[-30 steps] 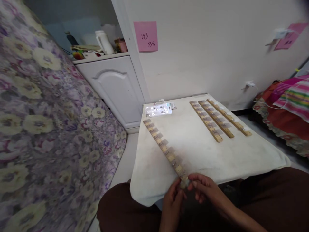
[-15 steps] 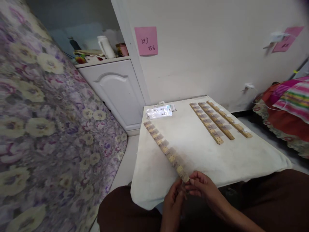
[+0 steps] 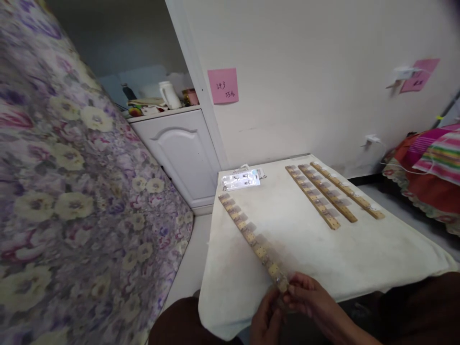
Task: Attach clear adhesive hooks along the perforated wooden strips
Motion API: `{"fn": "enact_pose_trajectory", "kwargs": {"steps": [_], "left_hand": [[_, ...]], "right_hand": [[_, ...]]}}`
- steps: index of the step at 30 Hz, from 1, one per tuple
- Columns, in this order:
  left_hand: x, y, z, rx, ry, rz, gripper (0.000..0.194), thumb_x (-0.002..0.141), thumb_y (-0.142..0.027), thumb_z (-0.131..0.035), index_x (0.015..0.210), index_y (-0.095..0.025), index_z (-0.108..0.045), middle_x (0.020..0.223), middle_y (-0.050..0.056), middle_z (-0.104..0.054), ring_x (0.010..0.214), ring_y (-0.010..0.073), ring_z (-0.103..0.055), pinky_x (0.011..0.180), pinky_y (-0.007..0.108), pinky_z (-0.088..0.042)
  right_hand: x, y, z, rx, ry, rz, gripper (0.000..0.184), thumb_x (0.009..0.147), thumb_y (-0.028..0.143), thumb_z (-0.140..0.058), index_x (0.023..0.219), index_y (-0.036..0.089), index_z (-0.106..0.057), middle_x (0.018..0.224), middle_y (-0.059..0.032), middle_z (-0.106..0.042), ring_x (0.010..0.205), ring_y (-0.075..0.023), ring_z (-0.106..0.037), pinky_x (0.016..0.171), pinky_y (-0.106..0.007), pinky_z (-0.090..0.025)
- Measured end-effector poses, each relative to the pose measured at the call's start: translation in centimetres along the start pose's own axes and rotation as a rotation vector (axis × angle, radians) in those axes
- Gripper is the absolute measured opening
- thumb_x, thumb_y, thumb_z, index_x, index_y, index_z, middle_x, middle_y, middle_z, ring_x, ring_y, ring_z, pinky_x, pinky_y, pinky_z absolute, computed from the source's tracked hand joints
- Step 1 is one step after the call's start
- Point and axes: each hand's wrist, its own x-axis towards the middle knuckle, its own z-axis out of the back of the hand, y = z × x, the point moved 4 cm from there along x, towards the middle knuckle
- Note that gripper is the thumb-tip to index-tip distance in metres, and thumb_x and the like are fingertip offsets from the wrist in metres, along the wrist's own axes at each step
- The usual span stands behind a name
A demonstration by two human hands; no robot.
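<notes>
A long wooden strip (image 3: 259, 250) with holes and a row of small clear cards lies slantwise on the white-covered table (image 3: 237, 282), its near end reaching the front edge. At that end my left hand (image 3: 266, 314) is closed, fingers curled from below and partly in shadow; what it grips is hidden. My right hand (image 3: 309, 294) pinches at the strip's tip from the right, where a small clear card seems to be between the fingers. Three similar strips lie at the right: a near one (image 3: 313, 197), a middle one (image 3: 327, 192) and a far one (image 3: 347, 190).
A clear plastic package (image 3: 240, 180) with small metal pieces lies at the table's back left corner. Behind are a white cabinet (image 3: 185, 155) and a wall with a pink note (image 3: 223, 86). A flowered curtain (image 3: 89, 215) hangs left; a bed (image 3: 431, 165) stands right.
The view has tilted up, so the whole scene sits lower in the picture. My hands stay at the strip's near end, the right one now closer over its tip.
</notes>
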Motion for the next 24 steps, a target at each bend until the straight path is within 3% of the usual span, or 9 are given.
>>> {"fn": "enact_pose_trajectory", "kwargs": {"steps": [4,14,24], "left_hand": [[-0.1,-0.3,0.1,-0.008,-0.060,-0.037,0.054,0.074,-0.058,-0.059,0.112,-0.020,-0.062,0.099,0.009,-0.066,0.082,0.0216,-0.059,0.078,0.033,-0.046],[-0.9,-2.4,-0.2,0.028,-0.040,0.067,0.047,0.073,-0.055,-0.060,0.105,-0.020,-0.065,0.072,0.004,-0.063,0.073,0.0205,-0.058,0.064,0.030,-0.046],[-0.5,-2.9,0.6,0.025,-0.070,0.068,0.045,0.073,-0.055,-0.061,0.098,-0.018,-0.065,0.066,0.002,-0.059,0.062,0.0159,-0.054,0.054,0.024,-0.041]], "right_hand": [[0.0,0.4,-0.4,-0.028,0.024,0.007,0.023,0.066,0.029,-0.075,0.079,0.015,-0.063,0.069,0.0000,-0.063,0.060,-0.0097,-0.059,0.057,-0.021,-0.046],[0.0,0.5,-0.5,-0.167,-0.055,-0.005,0.029,0.066,0.038,-0.071,0.083,0.017,-0.060,0.073,0.0006,-0.065,0.055,-0.0101,-0.060,0.047,-0.018,-0.042],[0.5,0.0,0.0,-0.142,-0.048,0.020,0.036,0.063,0.041,-0.073,0.088,0.017,-0.062,0.081,-0.0043,-0.070,0.069,-0.0178,-0.068,0.065,-0.027,-0.050]]}}
